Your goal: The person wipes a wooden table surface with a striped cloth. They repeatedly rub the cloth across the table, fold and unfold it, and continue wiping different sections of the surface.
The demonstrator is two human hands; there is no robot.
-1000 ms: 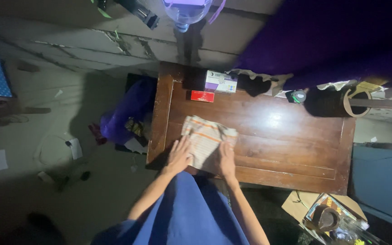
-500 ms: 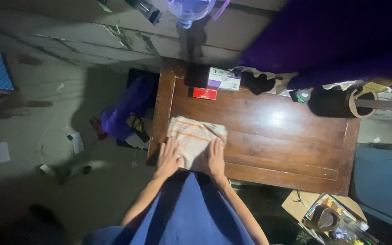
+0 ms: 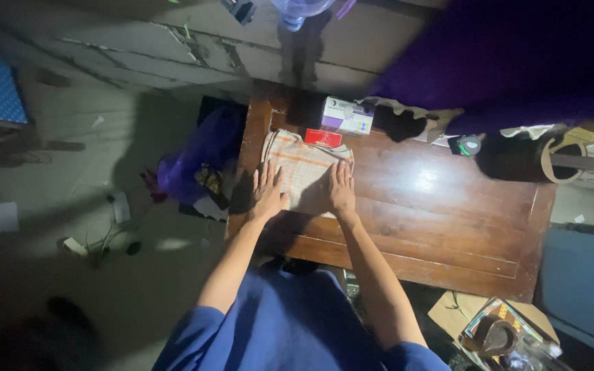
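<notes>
We see a pale checked cloth [image 3: 304, 172] with thin orange stripes, folded into a rough rectangle and lying flat. It sits at the far left corner of the wooden surface [image 3: 448, 213], its far edge just beside a small red box [image 3: 323, 137].

Both arms stretch forward, left hand [image 3: 268, 188] and right hand [image 3: 342, 187] flat, palms down, fingers spread, side by side.
</notes>
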